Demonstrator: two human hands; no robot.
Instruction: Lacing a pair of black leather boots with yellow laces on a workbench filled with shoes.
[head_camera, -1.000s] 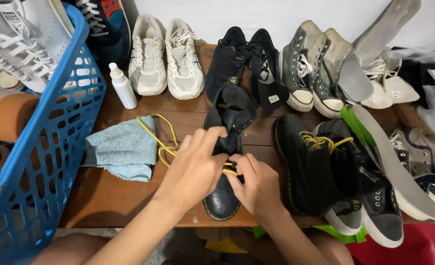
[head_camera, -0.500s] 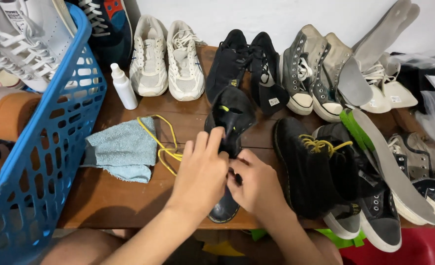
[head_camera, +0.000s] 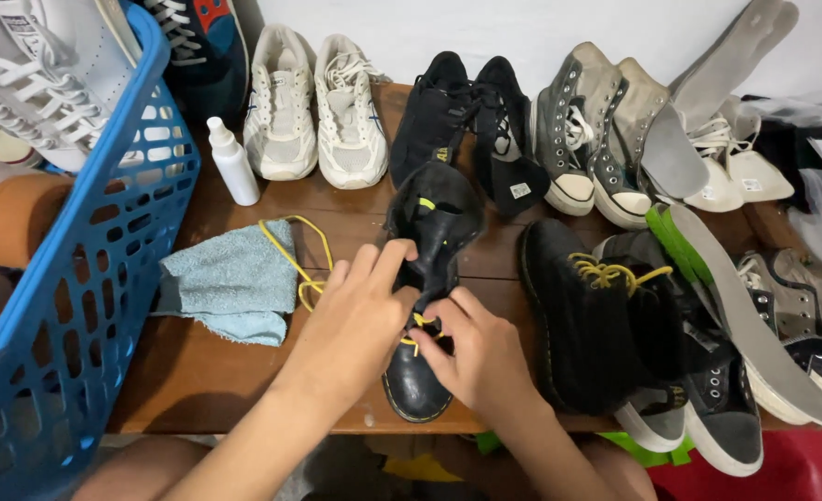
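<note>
A black leather boot (head_camera: 429, 278) lies on the wooden table (head_camera: 216, 380), toe toward me, its tongue flopped open. My left hand (head_camera: 360, 325) grips the boot's left side, fingers on the eyelet flap. My right hand (head_camera: 480, 357) pinches the yellow lace (head_camera: 418, 327) at the lower eyelets. The rest of the lace (head_camera: 301, 264) trails left in a loop over a light blue cloth (head_camera: 230, 283). The matching boot (head_camera: 582, 315), laced in yellow, stands just right of my right hand.
A blue plastic basket (head_camera: 67, 278) holding white sneakers fills the left. A small white spray bottle (head_camera: 232, 162) stands behind the cloth. Pairs of white, black and grey shoes line the back; insoles (head_camera: 754, 306) and more shoes crowd the right.
My hands have shifted slightly on the boot; the right hand's fingers now pinch the yellow lace at the lower eyelets. The boot has barely moved.
</note>
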